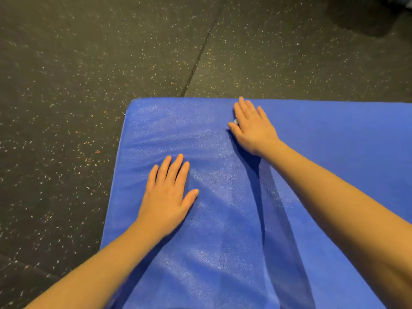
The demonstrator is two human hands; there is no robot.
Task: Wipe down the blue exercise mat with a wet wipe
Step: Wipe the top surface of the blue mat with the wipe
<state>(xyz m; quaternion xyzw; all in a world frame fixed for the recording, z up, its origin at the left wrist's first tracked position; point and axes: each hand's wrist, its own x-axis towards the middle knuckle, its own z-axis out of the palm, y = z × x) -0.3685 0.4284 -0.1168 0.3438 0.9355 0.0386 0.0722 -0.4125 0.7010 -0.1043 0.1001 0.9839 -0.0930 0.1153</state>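
Observation:
The blue exercise mat (323,134) lies on the floor and fills the lower right of the view; its surface shines wet toward the left. My left hand (167,197) rests flat on the mat near its left edge, fingers straight. My right hand (252,128) presses flat on the mat close to its far edge. A small bit of the white wet wipe (235,122) peeks out from under that hand between thumb and forefinger; the rest of it is hidden beneath the palm.
Dark speckled rubber flooring (89,85) surrounds the mat on the left and beyond its far edge, with a seam (200,52) running diagonally. A dark shape (367,16) sits at the top right corner.

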